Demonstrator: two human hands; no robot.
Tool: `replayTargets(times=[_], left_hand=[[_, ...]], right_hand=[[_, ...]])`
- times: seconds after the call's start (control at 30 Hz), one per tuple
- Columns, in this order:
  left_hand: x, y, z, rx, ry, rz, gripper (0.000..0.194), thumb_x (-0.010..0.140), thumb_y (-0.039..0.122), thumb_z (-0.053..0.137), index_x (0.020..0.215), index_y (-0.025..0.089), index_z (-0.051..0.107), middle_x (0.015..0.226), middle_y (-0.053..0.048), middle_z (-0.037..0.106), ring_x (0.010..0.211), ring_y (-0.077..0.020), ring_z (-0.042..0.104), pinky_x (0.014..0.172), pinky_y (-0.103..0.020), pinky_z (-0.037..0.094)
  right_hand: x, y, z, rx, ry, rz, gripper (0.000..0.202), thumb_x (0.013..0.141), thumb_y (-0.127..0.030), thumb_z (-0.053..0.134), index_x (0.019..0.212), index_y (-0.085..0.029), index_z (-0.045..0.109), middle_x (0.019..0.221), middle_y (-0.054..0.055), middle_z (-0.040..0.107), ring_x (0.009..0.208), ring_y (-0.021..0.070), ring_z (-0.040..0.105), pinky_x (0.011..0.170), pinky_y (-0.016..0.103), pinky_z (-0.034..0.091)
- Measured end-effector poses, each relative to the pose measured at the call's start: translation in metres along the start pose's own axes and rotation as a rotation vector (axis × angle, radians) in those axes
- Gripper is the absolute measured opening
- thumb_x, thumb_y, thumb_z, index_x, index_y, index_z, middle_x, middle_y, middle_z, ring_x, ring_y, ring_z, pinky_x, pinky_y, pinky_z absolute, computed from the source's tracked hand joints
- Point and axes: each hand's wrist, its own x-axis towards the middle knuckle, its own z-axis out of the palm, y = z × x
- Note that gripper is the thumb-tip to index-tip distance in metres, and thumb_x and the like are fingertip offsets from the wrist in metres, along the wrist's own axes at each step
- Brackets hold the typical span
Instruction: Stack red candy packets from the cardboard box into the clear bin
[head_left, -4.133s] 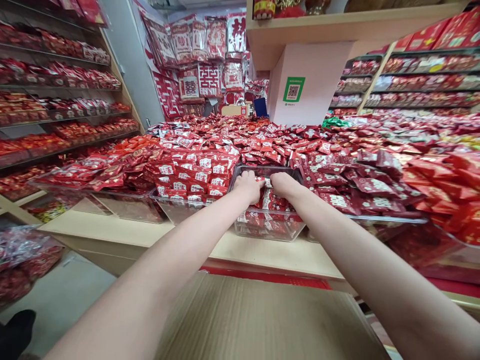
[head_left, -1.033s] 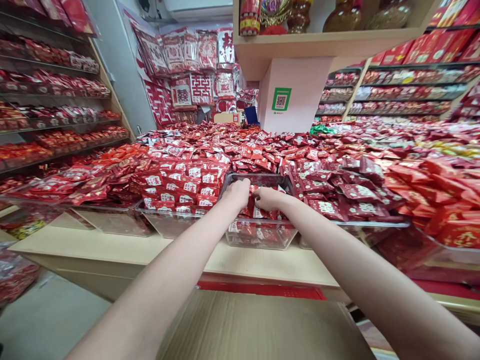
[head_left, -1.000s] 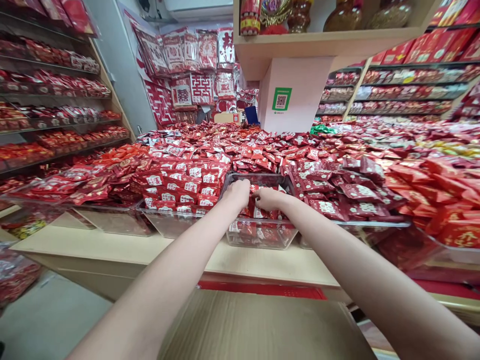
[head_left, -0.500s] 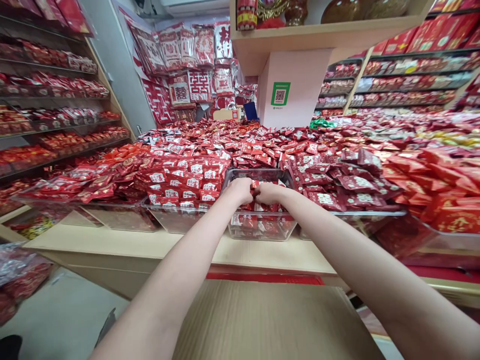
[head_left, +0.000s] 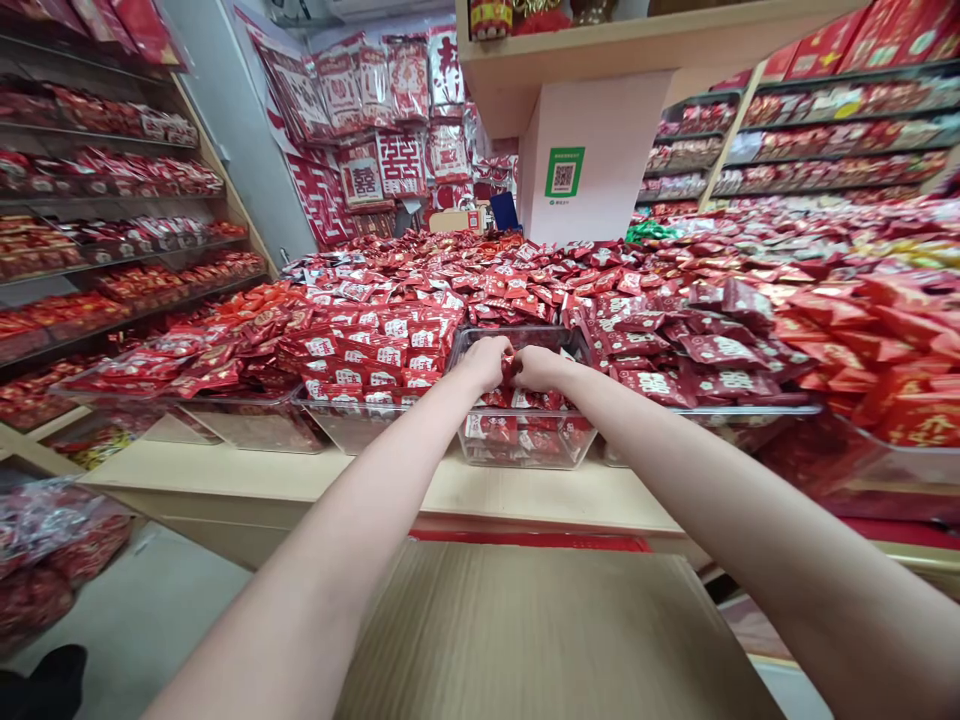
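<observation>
Both arms reach forward into a clear plastic bin [head_left: 529,458] that holds small red packets with white print [head_left: 491,430]. My left hand [head_left: 487,362] is over the bin's left side, with fingers curled around the edge of a small red packet [head_left: 510,372]. From the right, my right hand [head_left: 540,368] meets it, fingers bent and closed on the same packet. The hands nearly touch, and they hide most of that packet. Inside the bin, the packets lie lower than in the heaped bins on either side.
Red packets [head_left: 375,355] heap up to the left, and dark red ones [head_left: 697,350] to the right. Orange-red packets [head_left: 900,370] fill the far right. A wooden board [head_left: 555,630] is in front of me, below the counter edge [head_left: 375,490]. An overhead shelf [head_left: 645,50] juts out above.
My view has tilted slightly, so the counter appears a little higher. Both hands stay together over the bin, and the packet between them shows a bit more.
</observation>
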Motion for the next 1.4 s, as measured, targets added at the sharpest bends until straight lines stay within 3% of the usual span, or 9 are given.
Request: replayTargets(times=[0.13,0.23,0.4,0.53,0.7,0.9,1.1,1.23,1.4], left_hand=[[0.0,0.0,0.001,0.142,-0.001,0.032,0.026,0.066,0.016,0.053,0.091,0.02,0.06,0.107,-0.006,0.051,0.102,-0.0225,0.045,0.086,-0.029,0.036],[0.001,0.0,0.004,0.211,-0.051,-0.009,0.022,0.065,0.017,0.054,0.085,0.015,0.063,0.091,-0.011,0.058,0.09,-0.025,0.053,0.077,-0.032,0.041],[-0.003,0.001,0.003,0.243,-0.13,0.009,0.019,0.061,0.022,0.06,0.079,0.021,0.066,0.082,-0.006,0.062,0.081,-0.0206,0.057,0.073,-0.027,0.043],[-0.006,0.001,0.0,0.254,-0.161,0.038,0.024,0.056,0.015,0.062,0.078,0.023,0.066,0.079,-0.005,0.063,0.079,-0.0203,0.058,0.072,-0.027,0.043],[-0.002,0.0,0.0,0.242,-0.117,0.095,0.026,0.058,0.01,0.059,0.082,0.019,0.065,0.082,-0.005,0.064,0.083,-0.02,0.057,0.074,-0.026,0.042],[0.004,-0.003,0.001,0.214,0.008,0.134,0.028,0.071,0.014,0.046,0.097,0.016,0.057,0.098,-0.007,0.06,0.092,-0.02,0.053,0.078,-0.027,0.04],[0.005,-0.005,0.008,0.221,-0.02,0.174,0.035,0.066,0.013,0.054,0.102,0.016,0.051,0.098,-0.008,0.058,0.093,-0.0195,0.054,0.078,-0.026,0.041],[0.002,-0.005,0.006,0.244,-0.029,0.2,0.04,0.059,0.024,0.064,0.096,0.017,0.053,0.098,-0.008,0.056,0.089,-0.0206,0.055,0.075,-0.025,0.043],[0.001,-0.01,0.005,0.283,-0.032,0.203,0.031,0.062,0.019,0.058,0.093,0.02,0.056,0.092,-0.005,0.059,0.09,-0.0207,0.054,0.075,-0.026,0.042]], right_hand=[[0.001,0.001,0.001,-0.02,0.02,-0.01,0.027,0.066,-0.021,0.052,0.089,-0.011,0.062,0.092,0.012,0.063,0.082,0.0212,0.059,0.065,0.024,0.043],[0.004,0.003,0.001,-0.004,0.085,0.049,0.026,0.067,-0.015,0.049,0.089,-0.011,0.062,0.092,0.012,0.064,0.084,0.0206,0.058,0.067,0.023,0.043],[0.012,0.008,0.003,0.048,0.168,0.094,0.029,0.067,-0.011,0.049,0.092,-0.01,0.063,0.093,0.012,0.064,0.087,0.0195,0.058,0.071,0.023,0.042],[0.014,0.008,0.005,0.089,0.163,0.096,0.032,0.065,-0.008,0.05,0.094,-0.012,0.063,0.094,0.01,0.064,0.089,0.0184,0.057,0.072,0.021,0.042],[0.013,0.008,0.006,0.132,0.113,0.021,0.037,0.064,-0.005,0.049,0.097,-0.017,0.062,0.095,0.006,0.064,0.087,0.0176,0.057,0.069,0.02,0.042],[0.018,0.01,0.01,0.174,0.207,-0.036,0.039,0.065,-0.003,0.046,0.1,-0.015,0.059,0.102,0.006,0.062,0.094,0.0168,0.055,0.079,0.021,0.04],[0.017,0.007,0.009,0.07,0.2,-0.032,0.036,0.064,-0.008,0.05,0.099,-0.012,0.059,0.098,0.011,0.062,0.091,0.0213,0.056,0.075,0.024,0.042],[0.017,0.005,0.008,0.064,0.194,0.019,0.032,0.067,-0.01,0.048,0.096,-0.013,0.061,0.098,0.011,0.063,0.092,0.0213,0.056,0.075,0.024,0.042],[0.018,0.005,0.008,0.058,0.112,-0.001,0.031,0.064,-0.007,0.049,0.092,-0.012,0.063,0.097,0.011,0.063,0.091,0.0215,0.057,0.074,0.023,0.043]])
